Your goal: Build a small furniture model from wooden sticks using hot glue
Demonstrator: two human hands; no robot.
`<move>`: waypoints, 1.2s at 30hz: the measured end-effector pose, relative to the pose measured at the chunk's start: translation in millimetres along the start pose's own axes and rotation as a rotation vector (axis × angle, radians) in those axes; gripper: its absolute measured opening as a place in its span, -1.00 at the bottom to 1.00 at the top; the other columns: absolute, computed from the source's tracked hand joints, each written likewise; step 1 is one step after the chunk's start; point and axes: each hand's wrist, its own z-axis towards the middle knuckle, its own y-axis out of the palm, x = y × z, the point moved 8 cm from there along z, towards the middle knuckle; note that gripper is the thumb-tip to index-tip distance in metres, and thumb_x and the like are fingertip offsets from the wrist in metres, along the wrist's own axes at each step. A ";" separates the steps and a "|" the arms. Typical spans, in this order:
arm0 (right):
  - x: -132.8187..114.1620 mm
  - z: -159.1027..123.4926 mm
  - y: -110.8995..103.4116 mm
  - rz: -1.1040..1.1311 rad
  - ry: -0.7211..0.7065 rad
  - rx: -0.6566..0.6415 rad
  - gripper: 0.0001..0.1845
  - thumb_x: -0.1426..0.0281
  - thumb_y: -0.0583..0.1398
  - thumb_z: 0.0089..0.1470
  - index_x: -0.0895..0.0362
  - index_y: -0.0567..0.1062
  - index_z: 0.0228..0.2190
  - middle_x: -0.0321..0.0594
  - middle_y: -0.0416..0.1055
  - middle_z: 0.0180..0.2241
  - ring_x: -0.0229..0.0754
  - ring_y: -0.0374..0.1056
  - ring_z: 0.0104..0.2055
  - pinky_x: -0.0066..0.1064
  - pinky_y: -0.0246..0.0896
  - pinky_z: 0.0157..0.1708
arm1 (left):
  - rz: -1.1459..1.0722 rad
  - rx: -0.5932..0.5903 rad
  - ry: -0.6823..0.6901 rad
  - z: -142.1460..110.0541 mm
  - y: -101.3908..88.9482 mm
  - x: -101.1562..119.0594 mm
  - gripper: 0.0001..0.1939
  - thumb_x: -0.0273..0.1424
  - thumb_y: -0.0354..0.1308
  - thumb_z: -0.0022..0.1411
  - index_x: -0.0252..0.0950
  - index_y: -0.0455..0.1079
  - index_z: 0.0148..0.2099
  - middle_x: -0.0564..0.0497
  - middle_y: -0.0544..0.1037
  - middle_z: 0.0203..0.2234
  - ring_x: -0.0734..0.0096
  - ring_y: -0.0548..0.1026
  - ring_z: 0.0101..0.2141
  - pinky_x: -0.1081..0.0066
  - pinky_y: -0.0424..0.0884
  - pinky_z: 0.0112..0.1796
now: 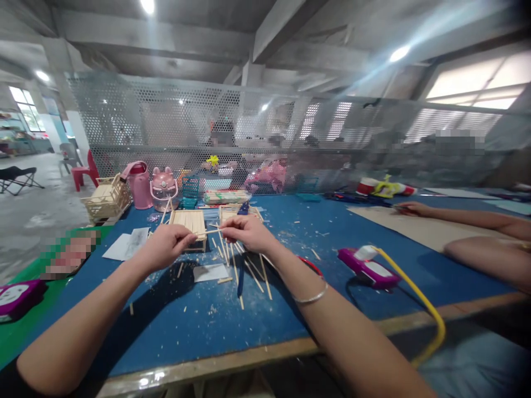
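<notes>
Between my two hands a thin wooden stick (209, 232) is held level above the blue table. My left hand (168, 243) pinches its left end, and my right hand (244, 232) pinches the other end. Just behind the left hand stands a small model piece made of wooden sticks (188, 220), its flat slatted top facing up. A second stick frame (232, 212) lies behind my right hand, partly hidden by it. Loose sticks (251, 271), a blue pen-like tool (240, 279) and a white paper slip (211, 272) lie below the hands.
A pink bottle (139, 185), a pink jug (164, 188) and another stick model (108, 196) stand at the back left. A purple device (369, 269) with a yellow cable lies to the right. Another person's arm (464, 218) rests on brown cardboard (409, 226). A perforated metal partition (191, 121) runs behind.
</notes>
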 end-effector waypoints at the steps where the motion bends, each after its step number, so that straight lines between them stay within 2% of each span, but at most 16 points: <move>1: -6.7 3.3 0.2 -0.081 -0.016 -0.025 -0.84 0.35 0.20 -0.09 0.21 0.43 -0.46 -0.34 0.36 -0.61 -0.38 0.26 -0.59 -0.52 0.16 -0.56 | 0.016 0.026 0.009 0.9 -5.4 -1.7 -0.61 -0.27 -0.11 0.20 -0.32 0.36 -0.55 0.05 0.38 -0.67 0.52 0.25 -0.60 0.51 0.07 -0.53; 5: -26.9 18.2 10.1 -0.334 -0.106 -0.052 -0.88 0.43 0.12 -0.02 0.20 0.42 -0.52 -0.34 0.34 -0.62 -0.38 0.24 -0.58 -0.52 0.13 -0.53 | -0.011 0.217 -0.047 -3.7 -25.1 -16.9 -0.69 -0.24 -0.01 0.14 -0.28 0.45 -0.48 0.01 0.50 -0.58 0.47 0.36 -0.54 0.50 0.19 -0.45; 9: -27.0 25.6 15.5 -0.453 -0.225 0.132 -0.88 0.44 0.14 -0.04 0.20 0.48 -0.50 -0.29 0.40 -0.56 -0.34 0.26 -0.50 -0.51 0.13 -0.45 | -0.116 0.501 -0.237 -25.2 -40.8 -47.1 -0.74 -0.19 0.10 0.04 -0.25 0.50 -0.42 0.02 0.56 -0.50 0.41 0.42 -0.47 0.47 0.28 -0.39; 12: -20.9 21.8 17.3 -0.471 -0.282 0.200 -0.86 0.43 0.14 -0.04 0.20 0.50 -0.49 -0.23 0.46 -0.50 -0.30 0.31 -0.44 -0.48 0.15 -0.39 | -0.318 0.636 -0.412 -42.8 -41.8 -75.6 -0.70 -0.18 0.10 0.03 -0.31 0.49 -0.38 0.03 0.50 -0.59 0.47 0.36 -0.56 0.50 0.26 -0.49; 14: -18.7 17.7 14.9 -0.454 -0.290 0.222 -0.86 0.43 0.15 -0.04 0.21 0.51 -0.48 -0.20 0.47 -0.48 -0.28 0.33 -0.42 -0.46 0.17 -0.38 | -0.481 0.674 -0.469 -48.7 -37.9 -88.0 -0.64 -0.17 0.05 0.06 -0.37 0.47 -0.33 0.06 0.42 -0.64 0.55 0.27 -0.64 0.54 0.19 -0.58; 16: -19.4 14.1 12.3 -0.433 -0.295 0.234 -0.86 0.42 0.16 -0.05 0.21 0.52 -0.47 -0.17 0.48 -0.46 -0.27 0.34 -0.42 -0.46 0.18 -0.39 | -0.621 0.621 -0.455 -46.1 -29.3 -89.1 -0.59 -0.13 0.01 0.08 -0.40 0.44 -0.28 0.07 0.38 -0.64 0.59 0.21 -0.67 0.55 0.13 -0.63; 18: -22.2 11.4 12.7 -0.434 -0.314 0.229 -0.86 0.42 0.17 -0.05 0.21 0.53 -0.47 -0.17 0.49 -0.46 -0.26 0.35 -0.42 -0.45 0.19 -0.39 | -0.666 0.483 -0.423 -39.3 -16.9 -80.0 -0.57 -0.10 0.01 0.08 -0.40 0.43 -0.31 0.07 0.39 -0.65 0.59 0.22 -0.67 0.56 0.12 -0.64; 20: -24.5 9.9 14.9 -0.453 -0.329 0.215 -0.86 0.42 0.17 -0.06 0.20 0.53 -0.47 -0.18 0.49 -0.46 -0.26 0.35 -0.42 -0.44 0.20 -0.38 | -0.595 0.363 -0.404 -34.9 -7.0 -67.5 -0.60 -0.11 0.03 0.06 -0.38 0.41 -0.44 0.08 0.36 -0.70 0.59 0.22 -0.67 0.56 0.12 -0.62; 23: -22.2 10.1 18.7 -0.488 -0.305 0.163 -0.87 0.43 0.17 -0.05 0.18 0.54 -0.46 -0.19 0.50 -0.45 -0.26 0.37 -0.39 -0.43 0.21 -0.35 | -0.506 0.311 -0.376 -33.1 -1.9 -56.4 -0.63 -0.16 0.02 0.08 -0.35 0.34 -0.57 0.12 0.28 -0.77 0.59 0.19 -0.68 0.56 0.10 -0.62; 26: -16.6 12.1 18.7 -0.522 -0.270 0.134 -0.84 0.45 0.14 -0.04 0.17 0.54 -0.42 -0.20 0.51 -0.42 -0.25 0.38 -0.37 -0.43 0.22 -0.32 | -0.553 0.437 -0.406 -36.8 -8.6 -68.9 -0.67 -0.19 0.00 0.09 -0.34 0.38 -0.48 0.12 0.31 -0.72 0.60 0.18 -0.68 0.56 0.09 -0.63; 28: -14.7 13.7 13.6 -0.533 -0.269 0.203 -0.84 0.45 0.13 -0.02 0.18 0.53 -0.42 -0.18 0.51 -0.41 -0.24 0.39 -0.36 -0.42 0.22 -0.30 | -0.616 0.634 -0.470 -45.2 -18.1 -88.4 -0.68 -0.20 0.01 0.07 -0.34 0.40 -0.29 0.11 0.34 -0.63 0.61 0.18 -0.67 0.56 0.09 -0.63; 29: -14.0 14.5 11.4 -0.537 -0.275 0.248 -0.84 0.44 0.13 -0.02 0.19 0.53 -0.43 -0.18 0.51 -0.40 -0.23 0.39 -0.34 -0.41 0.22 -0.29 | -0.655 0.685 -0.501 -47.8 -19.1 -97.4 -0.64 -0.21 0.04 0.02 -0.34 0.38 -0.20 0.11 0.36 -0.58 0.61 0.18 -0.66 0.56 0.11 -0.62; 30: -13.2 15.7 10.7 -0.539 -0.282 0.283 -0.84 0.44 0.14 -0.02 0.19 0.53 -0.44 -0.17 0.51 -0.39 -0.23 0.39 -0.33 -0.41 0.22 -0.27 | -0.695 0.672 -0.535 -47.8 -16.0 -104.9 -0.59 -0.22 0.10 -0.06 -0.34 0.36 -0.16 0.10 0.38 -0.54 0.62 0.19 -0.64 0.56 0.13 -0.61; 33: -8.3 21.2 18.7 -0.535 -0.291 0.299 -0.86 0.45 0.14 -0.03 0.17 0.53 -0.45 -0.18 0.51 -0.34 -0.22 0.39 -0.26 -0.39 0.20 -0.18 | -0.798 0.410 -0.597 -39.4 6.2 -111.9 -0.52 -0.27 0.23 -0.28 -0.39 0.40 -0.23 0.05 0.44 -0.49 0.55 0.29 -0.56 0.52 0.20 -0.52; 35: -3.0 25.4 26.8 -0.532 -0.259 0.274 -0.85 0.46 0.14 -0.03 0.16 0.53 -0.43 -0.19 0.51 -0.33 -0.22 0.40 -0.23 -0.39 0.19 -0.16 | -0.834 0.252 -0.592 -35.4 18.7 -106.9 -0.54 -0.25 0.25 -0.31 -0.40 0.43 -0.30 0.03 0.47 -0.51 0.50 0.33 -0.52 0.48 0.23 -0.46; 36: -0.3 27.0 30.6 -0.536 -0.235 0.259 -0.85 0.46 0.14 -0.03 0.15 0.53 -0.42 -0.20 0.52 -0.33 -0.22 0.40 -0.24 -0.39 0.20 -0.17 | -0.842 0.215 -0.587 -34.4 21.8 -104.4 -0.55 -0.24 0.26 -0.31 -0.40 0.44 -0.31 0.03 0.47 -0.52 0.49 0.34 -0.52 0.47 0.23 -0.44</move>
